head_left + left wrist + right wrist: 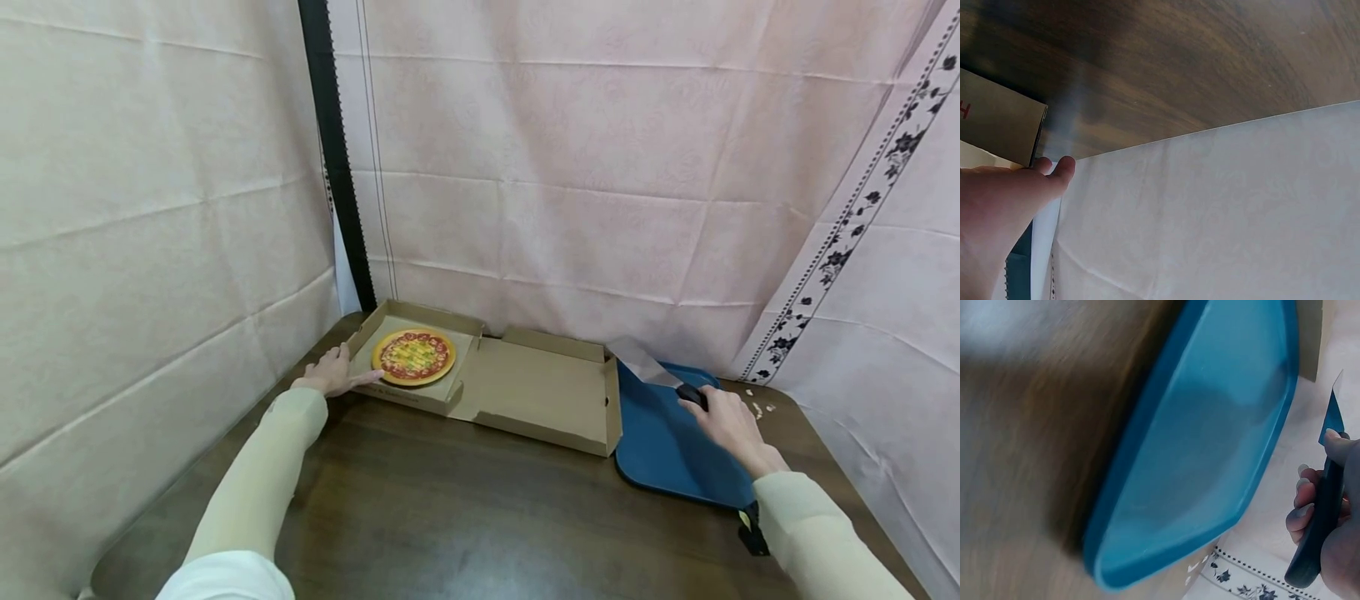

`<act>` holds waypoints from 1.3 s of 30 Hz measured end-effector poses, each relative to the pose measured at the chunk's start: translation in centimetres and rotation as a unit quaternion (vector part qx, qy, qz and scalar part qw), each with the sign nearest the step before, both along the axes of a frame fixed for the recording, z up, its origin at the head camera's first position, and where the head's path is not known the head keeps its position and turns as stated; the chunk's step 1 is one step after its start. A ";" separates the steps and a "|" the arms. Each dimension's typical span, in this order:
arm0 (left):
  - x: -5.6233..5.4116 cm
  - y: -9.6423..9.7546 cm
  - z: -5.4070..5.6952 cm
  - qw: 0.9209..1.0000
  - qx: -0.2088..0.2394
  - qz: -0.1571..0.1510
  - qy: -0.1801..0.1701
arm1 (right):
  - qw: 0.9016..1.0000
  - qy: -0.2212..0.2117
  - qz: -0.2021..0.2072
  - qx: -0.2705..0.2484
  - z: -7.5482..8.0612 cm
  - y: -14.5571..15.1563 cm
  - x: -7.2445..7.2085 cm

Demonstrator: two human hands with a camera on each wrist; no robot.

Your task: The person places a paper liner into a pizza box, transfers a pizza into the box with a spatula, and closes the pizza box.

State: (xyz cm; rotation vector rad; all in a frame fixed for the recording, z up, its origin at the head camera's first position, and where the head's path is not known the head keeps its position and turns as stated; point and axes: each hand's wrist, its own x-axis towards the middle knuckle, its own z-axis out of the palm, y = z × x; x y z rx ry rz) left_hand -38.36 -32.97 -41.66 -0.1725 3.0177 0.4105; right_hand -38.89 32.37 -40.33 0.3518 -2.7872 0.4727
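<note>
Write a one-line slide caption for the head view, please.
Left hand at an open cardboard box with a pizza inside; right hand holding a black-handled utensil over a blue tray.

The head view faces forward and down; both wrist views look from nearer, all sharing the cardboard box (536,390).

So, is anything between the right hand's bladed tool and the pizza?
Yes: in the head view, the open box lid lies between the tool and the pizza, its flap nearest the blue tray raised. It looks low enough to pass over.
</note>
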 end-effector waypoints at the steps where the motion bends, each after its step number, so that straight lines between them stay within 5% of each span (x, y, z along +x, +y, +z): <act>1: 0.0 0.0 0.0 1.000 0.001 0.000 -0.001 | 1.000 0.003 -0.001 0.003 -0.1 0.2 0.1; 39: -0.1 0.0 0.3 1.000 0.001 0.000 -0.006 | 0.996 -0.065 -0.049 0.045 -1.4 5.4 2.0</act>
